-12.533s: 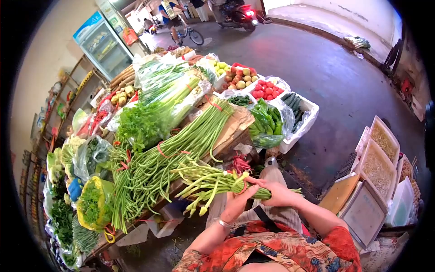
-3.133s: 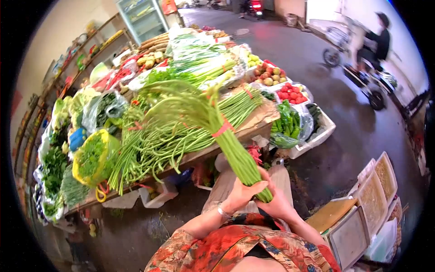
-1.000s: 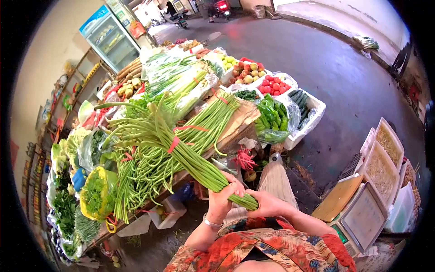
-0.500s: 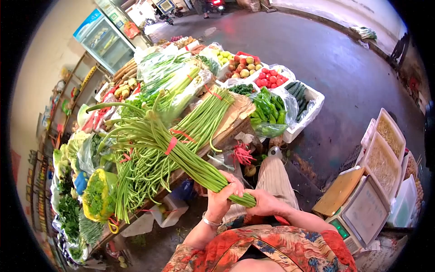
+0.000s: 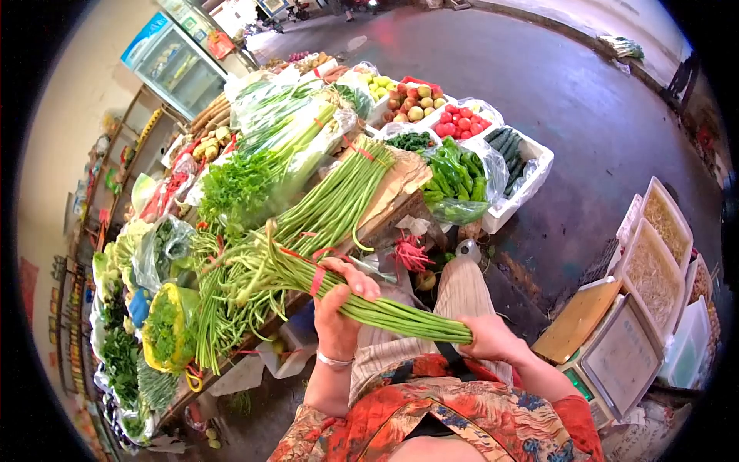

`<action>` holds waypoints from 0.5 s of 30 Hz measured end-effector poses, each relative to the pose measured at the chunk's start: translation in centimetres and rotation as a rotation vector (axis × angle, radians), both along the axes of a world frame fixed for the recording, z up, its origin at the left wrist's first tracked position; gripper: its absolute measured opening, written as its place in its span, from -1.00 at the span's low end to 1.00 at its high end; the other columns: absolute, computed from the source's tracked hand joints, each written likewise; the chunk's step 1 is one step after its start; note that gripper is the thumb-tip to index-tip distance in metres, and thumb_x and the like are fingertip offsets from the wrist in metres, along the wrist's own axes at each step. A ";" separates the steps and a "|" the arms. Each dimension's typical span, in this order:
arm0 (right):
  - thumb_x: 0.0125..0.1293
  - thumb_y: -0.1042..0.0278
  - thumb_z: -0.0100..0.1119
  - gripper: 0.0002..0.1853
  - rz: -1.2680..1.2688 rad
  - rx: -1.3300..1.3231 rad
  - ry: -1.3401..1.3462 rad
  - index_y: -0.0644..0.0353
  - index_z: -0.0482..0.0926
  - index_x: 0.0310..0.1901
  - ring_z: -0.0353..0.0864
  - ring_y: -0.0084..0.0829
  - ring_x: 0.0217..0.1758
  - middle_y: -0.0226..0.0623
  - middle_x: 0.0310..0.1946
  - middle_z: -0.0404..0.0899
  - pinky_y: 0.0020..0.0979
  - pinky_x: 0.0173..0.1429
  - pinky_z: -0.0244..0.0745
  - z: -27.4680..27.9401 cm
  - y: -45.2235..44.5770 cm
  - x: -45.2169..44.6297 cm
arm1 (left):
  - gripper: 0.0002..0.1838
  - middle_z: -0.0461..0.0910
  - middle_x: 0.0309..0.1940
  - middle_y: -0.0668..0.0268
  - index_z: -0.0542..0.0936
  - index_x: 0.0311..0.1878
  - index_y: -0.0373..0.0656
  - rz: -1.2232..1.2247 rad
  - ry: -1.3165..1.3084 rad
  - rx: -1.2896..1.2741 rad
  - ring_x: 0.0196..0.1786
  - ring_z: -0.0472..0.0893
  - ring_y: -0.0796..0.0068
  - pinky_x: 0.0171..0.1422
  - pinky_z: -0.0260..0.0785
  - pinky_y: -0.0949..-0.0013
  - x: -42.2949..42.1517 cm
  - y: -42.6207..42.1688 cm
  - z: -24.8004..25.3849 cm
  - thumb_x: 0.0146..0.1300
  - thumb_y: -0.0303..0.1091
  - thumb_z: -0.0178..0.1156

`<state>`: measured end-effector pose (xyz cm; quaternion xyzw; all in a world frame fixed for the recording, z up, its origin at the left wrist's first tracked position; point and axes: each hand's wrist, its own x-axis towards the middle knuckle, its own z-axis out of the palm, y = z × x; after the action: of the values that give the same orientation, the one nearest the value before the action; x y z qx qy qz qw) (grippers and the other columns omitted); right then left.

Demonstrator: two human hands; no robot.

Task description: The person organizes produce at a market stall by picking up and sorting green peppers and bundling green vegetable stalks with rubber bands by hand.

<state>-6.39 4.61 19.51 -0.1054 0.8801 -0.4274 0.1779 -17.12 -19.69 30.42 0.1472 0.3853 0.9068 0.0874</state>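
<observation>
A bundle of long green beans, tied with red tape, lies slantwise across my two hands in front of my body. My left hand is curled around its middle close to the tape, fingers on the far side and thumb on the near side. At the even, lower-right end my right hand is closed, gripping the bean ends. The loose, curly ends point left over the stall. Just beyond, another tied bundle of long beans rests on brown paper.
Leafy greens and a yellow bag of herbs cover the stall. Green peppers, tomatoes and a foam box of cucumbers stand at its far right end. A weighing scale is at my right, beside white trays.
The bundle has swung lower and flatter, its tied part nearer to me. My left hand has moved left along it towards the tape, and my right hand has moved right with the end.
</observation>
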 end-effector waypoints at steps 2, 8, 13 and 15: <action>0.15 0.28 0.29 -0.64 -0.006 0.143 -0.032 -0.02 0.60 0.02 0.69 0.04 -0.17 -0.04 -0.28 0.70 -0.05 -0.08 0.57 -0.2 1.4 0.2 | -0.76 0.45 -0.47 0.35 0.48 -0.05 -0.07 -0.019 -0.026 0.067 -0.39 0.50 0.36 -0.12 0.39 0.23 -0.7 -0.1 -0.4 0.27 -0.40 0.29; 0.05 0.22 0.43 -0.29 -0.071 0.229 0.081 0.07 0.43 0.29 0.53 -0.02 0.18 -0.07 0.03 0.60 -0.02 0.35 0.27 -2.3 5.1 1.2 | -0.87 0.43 -0.44 0.37 0.45 -0.23 -0.10 0.032 -0.149 -0.150 -0.34 0.50 0.42 -0.04 0.44 0.20 0.5 3.2 -5.4 0.35 -0.53 0.21; -0.04 -0.04 0.57 0.15 -0.062 0.002 0.219 0.19 0.13 0.53 0.30 -0.01 0.46 0.06 0.38 0.35 -0.07 0.55 0.03 0.9 1.8 -1.6 | -0.80 0.44 -0.35 0.35 0.43 -0.12 -0.09 0.012 -0.238 -0.128 -0.30 0.51 0.39 -0.02 0.45 0.19 2.1 4.6 -7.7 0.35 -0.60 0.22; -0.04 0.04 0.57 0.15 -0.056 -0.080 0.305 0.21 0.10 0.54 0.28 0.00 0.47 0.08 0.38 0.34 -0.07 0.54 0.06 1.4 -1.3 -3.3 | -0.82 0.46 -0.36 0.34 0.44 -0.16 -0.13 0.017 -0.215 -0.145 -0.27 0.52 0.41 -0.02 0.44 0.24 2.7 5.3 -6.4 0.33 -0.60 0.23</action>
<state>-9.72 3.30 20.95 -0.1515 0.8816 -0.4462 0.0258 -14.40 -14.44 24.01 0.0393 0.4394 0.8878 0.1309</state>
